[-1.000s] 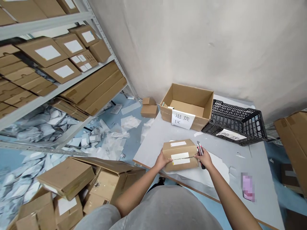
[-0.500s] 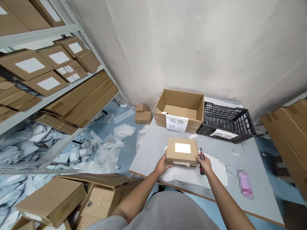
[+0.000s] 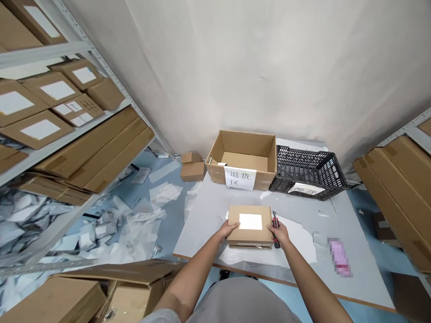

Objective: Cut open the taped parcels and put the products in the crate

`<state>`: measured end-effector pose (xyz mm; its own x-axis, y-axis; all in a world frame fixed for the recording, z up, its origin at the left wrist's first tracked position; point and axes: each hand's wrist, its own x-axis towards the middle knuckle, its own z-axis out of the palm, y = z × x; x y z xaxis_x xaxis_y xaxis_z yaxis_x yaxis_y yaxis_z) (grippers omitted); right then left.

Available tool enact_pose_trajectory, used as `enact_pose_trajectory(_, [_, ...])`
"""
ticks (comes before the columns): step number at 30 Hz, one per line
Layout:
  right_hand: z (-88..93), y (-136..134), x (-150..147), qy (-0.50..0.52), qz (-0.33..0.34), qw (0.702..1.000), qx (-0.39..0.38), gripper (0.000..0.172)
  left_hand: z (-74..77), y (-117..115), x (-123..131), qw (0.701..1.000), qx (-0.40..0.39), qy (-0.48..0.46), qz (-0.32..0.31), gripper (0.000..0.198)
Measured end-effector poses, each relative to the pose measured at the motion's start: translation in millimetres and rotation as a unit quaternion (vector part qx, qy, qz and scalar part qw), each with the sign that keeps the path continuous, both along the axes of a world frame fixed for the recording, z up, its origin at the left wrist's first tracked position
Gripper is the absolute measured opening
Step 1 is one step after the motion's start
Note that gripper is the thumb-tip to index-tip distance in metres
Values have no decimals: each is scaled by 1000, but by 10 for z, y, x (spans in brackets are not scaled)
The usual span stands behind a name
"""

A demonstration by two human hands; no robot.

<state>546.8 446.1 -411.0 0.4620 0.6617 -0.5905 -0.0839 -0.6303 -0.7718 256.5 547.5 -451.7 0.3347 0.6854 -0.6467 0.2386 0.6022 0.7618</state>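
Note:
A small closed cardboard box with a blank white label is held between my two hands over the front of the table. My left hand grips its left side, thumb on the top face. At the right side, my right hand is closed around a red-and-black utility knife, its thumb also touching the box edge. The knife points away from me. Beneath the box lies a white sheet on the tabletop.
Behind stand an open carton with a paper sign and a black plastic crate. A blurred pink item lies on the right of the table. Boxed shelves and scattered wrappers are at left; cartons stand near my left arm.
The box has come slightly closer to me and its top faces me more. My left thumb now lies on its top face. The view has turned a little to the right.

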Motion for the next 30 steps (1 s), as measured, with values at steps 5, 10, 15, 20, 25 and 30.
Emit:
enact_pose_trajectory(5, [77,-65,21,-9,3,999,39,59,-30,-66,-86,995,78,-66,1,100])
enact_pose_trajectory(10, [245,-185,92,0,-51,996,78,69,-155,-224,-205,979,186,-88,-12,103])
enact_pose_trajectory(15, [176,-341,158,-15,-74,996,38,76,-294,-358,-221,982,175,-70,3,102])
enact_pose_trajectory(20, [141,-546,169,-5,-69,997,-14,73,-192,-428,-186,987,129,-101,5,74])
enact_pose_trajectory(25, [214,-707,113,-4,-81,996,21,73,-95,-513,-93,989,133,-50,35,75])
enact_pose_trajectory(30, [257,-737,90,-32,-28,994,104,73,-66,-546,-8,983,171,-32,50,81])
